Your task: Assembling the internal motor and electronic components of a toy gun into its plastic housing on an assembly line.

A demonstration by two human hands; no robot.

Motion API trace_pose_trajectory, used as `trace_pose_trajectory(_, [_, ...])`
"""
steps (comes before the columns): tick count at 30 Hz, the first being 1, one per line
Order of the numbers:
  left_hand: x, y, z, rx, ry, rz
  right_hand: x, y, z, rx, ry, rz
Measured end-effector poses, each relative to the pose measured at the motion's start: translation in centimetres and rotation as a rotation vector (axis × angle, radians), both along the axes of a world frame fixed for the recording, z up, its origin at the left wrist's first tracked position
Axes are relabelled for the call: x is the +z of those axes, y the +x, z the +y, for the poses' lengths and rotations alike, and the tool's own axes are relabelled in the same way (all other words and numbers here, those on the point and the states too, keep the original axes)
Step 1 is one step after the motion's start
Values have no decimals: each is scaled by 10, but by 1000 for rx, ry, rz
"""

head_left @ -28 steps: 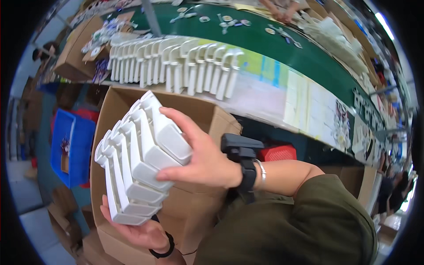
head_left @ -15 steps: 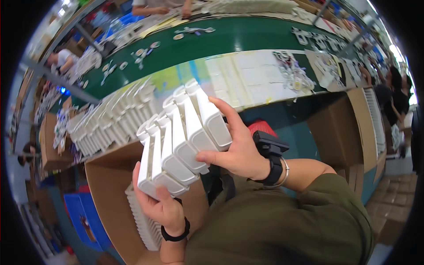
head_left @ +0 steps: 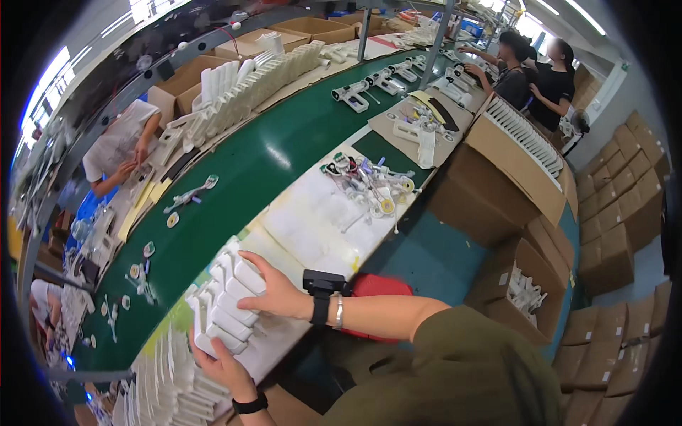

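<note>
Both my hands hold a short stack of white plastic housings (head_left: 229, 304), pressed together side by side like a row of slices. From the right, my right hand (head_left: 283, 292) clamps the top end, its thumb across the outer faces. My left hand (head_left: 226, 368) grips the lower end from the near left. The stack is over the pale covered strip of the worktable (head_left: 302, 220). Close to my left hand, a longer row of similar white housings (head_left: 170, 383) stands along the table.
A green conveyor belt (head_left: 249, 170) carries small wired parts. Loose wired parts (head_left: 369, 186) lie in a heap on the table. Cardboard boxes (head_left: 518, 170) stand at right, one topped with white pieces. A red stool (head_left: 382, 285) is below. Co-workers (head_left: 529, 82) stand far right; another person (head_left: 122, 148) works across.
My view has swung to the right. The housings, still in both hands, have gone from above the open cardboard box to over the table, beside the standing row.
</note>
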State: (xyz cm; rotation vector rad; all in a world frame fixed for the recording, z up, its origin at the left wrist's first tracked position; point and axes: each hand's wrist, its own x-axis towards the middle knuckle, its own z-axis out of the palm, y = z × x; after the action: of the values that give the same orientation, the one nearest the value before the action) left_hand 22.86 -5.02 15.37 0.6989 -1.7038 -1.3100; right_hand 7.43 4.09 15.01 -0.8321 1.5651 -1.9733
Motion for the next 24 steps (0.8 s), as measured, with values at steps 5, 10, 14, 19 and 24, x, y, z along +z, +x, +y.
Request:
trace_pose_trajectory(5, [-12,-59,-66,4,-18,-35,-24,-53,-66,-6,-85,-47])
trace_pose_trajectory(10, [-64,-76,-96,-12,-195,-63,-55,-76,-85,-30,-125,-69])
trace_pose_trajectory(14, [-79,-55,-74,-52,-148,133,-59,-61,-60,22,-68,11])
trace_pose_trajectory(19, [-94,-15,-55,-74,167,97,-95,-20,-18,120,-211,-205])
trace_pose_trajectory(24, [-85,10,-7,-275,237,14,-91,15,28,164,-175,-466])
